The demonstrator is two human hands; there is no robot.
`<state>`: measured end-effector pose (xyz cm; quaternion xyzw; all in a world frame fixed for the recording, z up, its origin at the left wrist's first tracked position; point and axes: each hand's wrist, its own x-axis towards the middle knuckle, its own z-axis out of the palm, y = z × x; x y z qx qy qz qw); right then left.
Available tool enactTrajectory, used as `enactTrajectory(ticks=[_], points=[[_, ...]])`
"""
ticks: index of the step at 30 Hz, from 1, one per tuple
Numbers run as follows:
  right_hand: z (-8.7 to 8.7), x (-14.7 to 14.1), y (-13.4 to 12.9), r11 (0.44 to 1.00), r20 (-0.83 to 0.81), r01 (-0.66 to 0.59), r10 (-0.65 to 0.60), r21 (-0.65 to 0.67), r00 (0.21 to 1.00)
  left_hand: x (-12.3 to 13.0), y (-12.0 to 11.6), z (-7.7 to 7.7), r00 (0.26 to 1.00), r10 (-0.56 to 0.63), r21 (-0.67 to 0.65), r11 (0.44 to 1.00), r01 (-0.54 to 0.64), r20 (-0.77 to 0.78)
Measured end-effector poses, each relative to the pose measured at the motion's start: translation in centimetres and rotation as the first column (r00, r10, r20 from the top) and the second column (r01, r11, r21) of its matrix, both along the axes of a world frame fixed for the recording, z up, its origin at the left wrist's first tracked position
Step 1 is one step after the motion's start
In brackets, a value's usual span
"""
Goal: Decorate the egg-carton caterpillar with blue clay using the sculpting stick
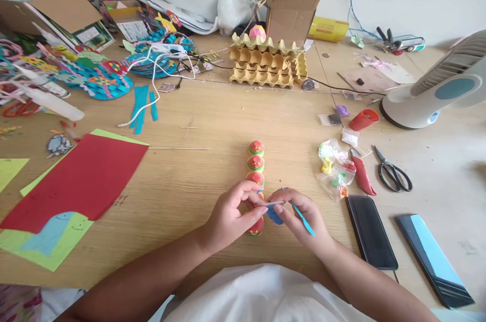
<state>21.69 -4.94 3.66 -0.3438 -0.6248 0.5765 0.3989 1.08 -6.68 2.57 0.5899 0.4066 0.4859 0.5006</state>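
My left hand (235, 208) is closed, its thumb and fingertips pinching one end of a thin, pale flat piece (275, 203). At the other end of that piece are the closed fingers of my right hand (307, 215). A slim blue plastic clay-modelling tool (307, 226) is tucked in the right fingers and points down to the right. Between the hands shows a dark blue rounded piece (274, 215), its kind unclear. Beneath them lies a row of red, green-edged cups with small yellow details (255, 163), partly hidden by my left hand.
To the right are small bags of coloured clay (336, 175), a red craft knife (362, 175), scissors (395, 172), a phone (372, 233) and a fan (436, 89). Red paper (83, 180) lies left. Egg cartons (261, 74) and a cardboard box (292, 15) stand at the back.
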Motion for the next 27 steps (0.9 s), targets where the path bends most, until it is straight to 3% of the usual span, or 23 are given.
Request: enactTrajectory(ticks=[5,9,14,17,19,21,23,27], points=[[0.2,0.6,0.5,0.999,0.009,-0.020,0.019,0.027,1.000,-0.1,0.0,-0.1,0.999,-0.032,-0.016,0.999,0.032,0.039],[1.0,2.5,2.3,0.998,0.262,-0.013,-0.004,0.064,0.965,-0.6,0.6,-0.3,0.996,0.032,-0.042,0.999,-0.029,0.080],[1.0,4.7,4.6,0.951,0.702,-0.193,-0.035,0.243,0.711,-1.7,1.6,-0.8,0.974,0.162,-0.215,0.969,-0.125,0.161],[0.3,5.1,5.1,0.899,0.800,-0.184,-0.242,0.398,0.550,-1.9,1.9,-0.8,0.957,0.182,-0.303,0.947,-0.109,0.225],[0.0,5.0,5.0,0.828,0.762,-0.139,-0.416,0.543,0.497,-1.9,1.9,-0.6,0.950,0.172,-0.319,0.944,-0.083,0.262],[0.1,4.6,4.5,0.738,0.649,-0.084,-0.526,0.669,0.549,-1.9,1.8,-0.2,0.940,0.150,-0.335,0.941,-0.040,0.308],[0.7,3.7,3.7,0.665,0.492,-0.017,-0.534,0.747,0.687,-1.8,1.7,0.1,0.924,0.113,-0.372,0.927,0.034,0.366],[2.0,1.4,1.5,0.621,0.310,0.017,-0.415,0.784,0.855,-2.1,1.5,0.4,0.883,-0.070,-0.390,0.879,0.275,0.465]])
